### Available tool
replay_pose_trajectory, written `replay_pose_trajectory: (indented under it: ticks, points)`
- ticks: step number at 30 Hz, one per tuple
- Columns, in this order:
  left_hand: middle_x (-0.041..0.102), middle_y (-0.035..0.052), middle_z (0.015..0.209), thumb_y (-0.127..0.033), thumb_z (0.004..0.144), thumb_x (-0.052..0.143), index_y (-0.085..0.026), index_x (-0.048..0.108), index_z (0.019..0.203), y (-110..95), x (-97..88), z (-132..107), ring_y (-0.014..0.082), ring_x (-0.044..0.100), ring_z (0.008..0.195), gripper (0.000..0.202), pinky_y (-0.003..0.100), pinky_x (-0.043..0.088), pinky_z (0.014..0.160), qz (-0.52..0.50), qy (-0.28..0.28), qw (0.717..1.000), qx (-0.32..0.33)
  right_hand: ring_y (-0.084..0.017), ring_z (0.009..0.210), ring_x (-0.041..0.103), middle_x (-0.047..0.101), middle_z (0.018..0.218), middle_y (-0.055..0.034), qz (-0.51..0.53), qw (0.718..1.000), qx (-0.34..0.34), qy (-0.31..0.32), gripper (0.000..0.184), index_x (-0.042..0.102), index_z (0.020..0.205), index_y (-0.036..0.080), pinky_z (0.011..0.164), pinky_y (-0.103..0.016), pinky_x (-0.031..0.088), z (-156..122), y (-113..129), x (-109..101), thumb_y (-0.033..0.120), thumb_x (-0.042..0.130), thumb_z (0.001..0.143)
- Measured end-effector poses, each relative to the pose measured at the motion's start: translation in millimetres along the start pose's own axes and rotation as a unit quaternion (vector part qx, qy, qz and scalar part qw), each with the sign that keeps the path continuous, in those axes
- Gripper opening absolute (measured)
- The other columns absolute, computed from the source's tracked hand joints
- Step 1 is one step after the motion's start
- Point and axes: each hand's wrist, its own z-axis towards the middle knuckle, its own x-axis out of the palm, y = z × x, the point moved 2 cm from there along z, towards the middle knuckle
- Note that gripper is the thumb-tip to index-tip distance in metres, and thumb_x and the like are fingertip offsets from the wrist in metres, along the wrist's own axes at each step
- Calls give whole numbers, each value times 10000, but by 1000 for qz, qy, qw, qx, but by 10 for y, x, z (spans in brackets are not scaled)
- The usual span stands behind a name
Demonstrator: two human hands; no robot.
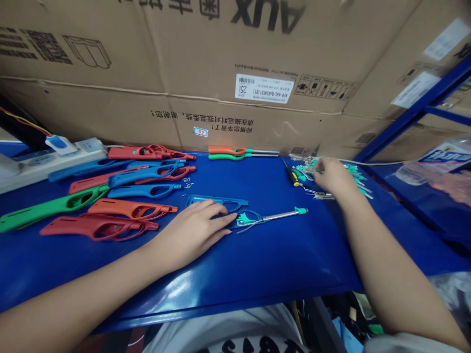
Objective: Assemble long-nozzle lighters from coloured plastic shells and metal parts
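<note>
Left hand (pixel 200 225) laid flat on blue lighter (pixel 243 219); right hand (pixel 334 177) at parts pile (pixel 304 172), grip unclear; carton (pixel 206 63) reads "AUX", inverted.

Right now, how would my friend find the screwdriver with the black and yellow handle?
Start at the big brown cardboard box behind the glossy blue tabletop. Near its foot, find the bare right hand at some silver-and-green parts; the black-and-yellow-handled screwdriver lies just left of it. Its yellow markings set it apart from those parts.
</note>
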Motion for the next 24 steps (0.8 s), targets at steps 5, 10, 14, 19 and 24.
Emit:
replay_pose_trajectory:
  ticks: [5,10,14,19,24]
  points:
    - [665,105,1192,-298,1015,497,-207,620,1335,-59,-74,-4,239,622,1089,355,421,533,953,-83,-77,993,-37,-173,670,571,649,811,-65,104,994,-37,-4,156,563,878,198,633,-297,464,-135,465,-79,331,641,856]
    - [662,82,1287,-321,990,557,-228,611,1340,-149,-80,-4,214,647,1153,367,397,532,1022,-224,-135,959,-110,-129,564,522,607,666,0,341,921,-166,85,234,635,809,191,541,-252,436,-660,1198,-10,415,689,846]
    - [700,60,1257,-288,981,580,-230,691,1209,-224,-62,12,208,643,1192,261,392,510,1059,-306,-154,932,-121,-92,518,481,635,692,3,400,859,-292,130,179,655,838,192,504,-224,407,-1082,1545,26,362,698,872]
    - [735,38,1205,-245,975,590,-237,751,1087,-249,-63,30,179,678,1130,196,335,528,1024,-368,-155,910,-113,-90,544,521,687,748,-17,400,834,-360,120,129,703,890,188,544,-223,430,-1221,1592,58,312,670,908]
    - [758,38,1122,-247,961,612,-229,746,1104,-177,-53,35,183,709,1023,196,329,549,944,-338,-160,919,-121,-107,574,545,686,746,-27,394,842,-360,82,131,695,900,190,562,-243,449,-1155,1543,8,320,685,889]
